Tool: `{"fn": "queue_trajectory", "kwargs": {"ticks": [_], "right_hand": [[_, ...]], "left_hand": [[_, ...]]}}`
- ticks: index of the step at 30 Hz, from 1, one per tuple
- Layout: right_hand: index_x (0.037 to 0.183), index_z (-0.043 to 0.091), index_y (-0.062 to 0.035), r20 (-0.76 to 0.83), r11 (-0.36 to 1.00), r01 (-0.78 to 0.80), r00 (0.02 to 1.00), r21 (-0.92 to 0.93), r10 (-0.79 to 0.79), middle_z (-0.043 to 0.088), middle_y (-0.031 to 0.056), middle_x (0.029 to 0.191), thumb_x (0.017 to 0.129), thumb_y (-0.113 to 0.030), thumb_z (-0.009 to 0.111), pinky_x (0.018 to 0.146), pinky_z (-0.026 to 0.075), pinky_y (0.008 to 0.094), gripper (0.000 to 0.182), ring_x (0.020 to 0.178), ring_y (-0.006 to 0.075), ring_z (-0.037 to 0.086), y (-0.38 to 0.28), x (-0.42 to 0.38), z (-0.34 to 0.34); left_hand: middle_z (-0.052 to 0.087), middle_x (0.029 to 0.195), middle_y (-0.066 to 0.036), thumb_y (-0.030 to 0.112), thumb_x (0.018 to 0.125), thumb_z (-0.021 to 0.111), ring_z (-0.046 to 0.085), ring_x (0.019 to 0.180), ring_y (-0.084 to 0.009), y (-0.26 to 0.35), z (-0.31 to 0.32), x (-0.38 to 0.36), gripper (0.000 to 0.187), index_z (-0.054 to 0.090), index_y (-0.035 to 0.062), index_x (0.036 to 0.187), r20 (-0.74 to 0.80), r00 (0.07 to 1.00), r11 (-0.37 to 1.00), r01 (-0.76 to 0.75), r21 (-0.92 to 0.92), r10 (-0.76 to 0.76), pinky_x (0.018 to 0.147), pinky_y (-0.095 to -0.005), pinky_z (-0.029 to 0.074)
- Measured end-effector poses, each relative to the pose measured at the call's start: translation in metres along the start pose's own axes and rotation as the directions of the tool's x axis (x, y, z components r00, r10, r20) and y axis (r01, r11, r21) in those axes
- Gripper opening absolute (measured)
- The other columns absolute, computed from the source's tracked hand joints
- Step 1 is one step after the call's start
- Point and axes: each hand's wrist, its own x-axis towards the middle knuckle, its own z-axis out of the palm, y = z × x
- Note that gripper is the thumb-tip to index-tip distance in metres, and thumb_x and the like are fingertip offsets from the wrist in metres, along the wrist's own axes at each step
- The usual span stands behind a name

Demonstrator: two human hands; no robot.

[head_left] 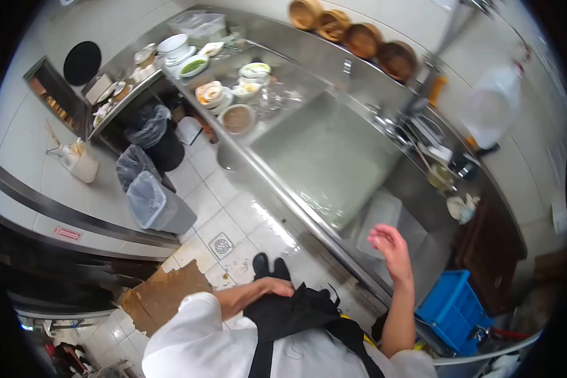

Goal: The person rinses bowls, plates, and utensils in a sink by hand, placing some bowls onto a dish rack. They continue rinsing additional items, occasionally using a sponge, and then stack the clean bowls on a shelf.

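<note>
Left hand [276,287]: rests on the black apron [299,315] at the person's waist, lower middle of the frame; the fingers lie flat and together on the cloth, clamped on nothing that I can see.
Right hand [392,248]: raised in the air at the right of centre, just in front of the sink [324,157] edge; fingers loosely apart and slightly curled, holding nothing.
Right forearm: bare, its long axis runs nearly straight up the frame from the elbow at the bottom to the hand.
Sink: a long steel basin, its long axis slanting from the upper left toward the lower right; the water surface looks greyish.
Counter [277,94]: left of the sink, carrying stacked plates and bowls [223,101].
Wooden bowls [353,31]: 4 in a row on the ledge at the top of the frame.
Blue crate [453,309]: lower right, partly cut off by the arm.
Bins [151,201]: 3 lined with bags, on the tiled floor at the left.
Hard to make out: the white container [494,104] at the upper right is blurred; the utensils beside the sink are too smeared to name.
</note>
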Motion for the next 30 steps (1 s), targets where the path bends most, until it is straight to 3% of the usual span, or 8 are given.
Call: {"fn": "queue_trajectory", "kwargs": {"ticks": [8,14,15,18,20,23,27,30], "right_hand": [[0.114,0.057,-0.0042,-0.419,0.785,-0.58,0.782,-0.217,0.462,0.061,0.0091,0.104,0.087,-0.03,0.054,0.082,0.045,0.0344,0.038,0.094,0.0218,0.058,0.214,0.245,0.049],[0.11,0.058,-0.0039,-0.503,0.629,-0.403,0.381,0.665,0.776,0.061,0.0141,0.105,0.089,-0.036,0.041,0.085,0.046,0.0381,0.042,0.091,0.0285,0.058,0.223,0.322,0.121],[0.105,0.058,-0.0025,0.144,0.507,-0.368,0.892,0.779,0.428,0.062,0.0142,0.097,0.09,-0.034,0.04,0.08,0.048,0.0407,0.04,0.087,0.0291,0.059,0.287,0.364,0.07],[0.095,0.06,-0.0041,-0.064,0.776,-0.078,0.986,0.626,0.151,0.063,0.0092,0.089,0.087,-0.015,0.05,0.067,0.051,0.0295,0.017,0.078,0.0217,0.06,0.069,0.4,0.142],[0.091,0.065,-0.0054,-0.509,0.844,0.084,0.764,-0.53,-0.396,0.058,-0.0002,0.076,0.09,-0.028,0.055,0.059,0.042,0.0264,0.024,0.068,0.0115,0.053,-0.022,0.409,0.121],[0.119,0.053,0.0008,-0.585,0.582,-0.145,0.408,-0.8,-0.701,0.061,0.0201,0.11,0.09,-0.033,0.051,0.087,0.044,0.0355,0.044,0.101,0.0311,0.059,-0.093,0.473,0.052],[0.126,0.045,0.009,-0.494,0.742,-0.309,0.869,-0.595,-0.034,0.058,0.0216,0.118,0.09,-0.026,0.048,0.095,0.04,0.0351,0.05,0.112,0.0326,0.054,-0.097,0.554,0.097],[0.12,0.052,0.0056,-0.477,0.86,-0.024,0.839,-0.51,-0.26,0.062,0.0168,0.113,0.091,-0.019,0.049,0.093,0.042,0.0339,0.039,0.108,0.0282,0.057,-0.087,0.626,0.216]], "left_hand": [[0.061,0.074,-0.001,0.031,0.08,0.065,0.054,0.066,-0.0098,-0.109,-0.083,-0.139,0.033,0.066,-0.0004,0.088,-0.427,0.874,0.962,-0.271,-0.034,0.232,0.06,-0.0277,0.045],[0.061,0.105,-0.006,0.028,0.073,0.069,0.054,0.096,-0.0166,-0.12,-0.152,-0.175,0.051,0.058,-0.001,0.114,-0.293,0.949,0.927,-0.003,-0.375,-0.115,0.083,-0.0316,0.043],[0.061,0.099,-0.006,0.025,0.071,0.067,0.054,0.091,-0.0159,-0.129,-0.156,-0.171,0.044,0.061,-0.0011,0.106,-0.405,0.914,0.917,-0.177,-0.357,0.018,0.08,-0.0312,0.044],[0.064,0.087,-0.004,0.02,0.066,0.067,0.057,0.08,-0.0144,-0.162,-0.201,-0.162,0.034,0.066,-0.0014,0.093,-0.599,0.768,0.865,-0.442,-0.238,0.228,0.069,-0.0299,0.045],[0.065,0.088,-0.005,0.023,0.066,0.07,0.057,0.079,-0.0143,-0.139,-0.229,-0.208,0.038,0.066,-0.0018,0.094,-0.642,0.767,0.934,-0.239,-0.265,0.014,0.068,-0.0297,0.046],[0.066,0.089,-0.01,0.031,0.066,0.077,0.061,0.081,-0.0153,-0.176,-0.337,-0.256,0.046,0.065,-0.0017,0.096,-0.727,0.684,0.885,-0.294,-0.36,-0.068,0.073,-0.032,0.048],[0.061,0.091,-0.019,0.01,0.07,0.066,0.06,0.088,-0.0366,-0.054,-0.409,-0.365,0.03,0.06,0.0023,0.098,-0.944,-0.07,0.928,0.222,0.299,0.321,0.078,-0.0405,0.047],[0.057,0.091,-0.014,-0.003,0.072,0.059,0.061,0.08,-0.026,0.068,-0.461,-0.41,0.027,0.057,0.0001,0.098,-0.888,-0.145,0.888,-0.089,0.451,0.436,0.071,-0.033,0.048]]}}
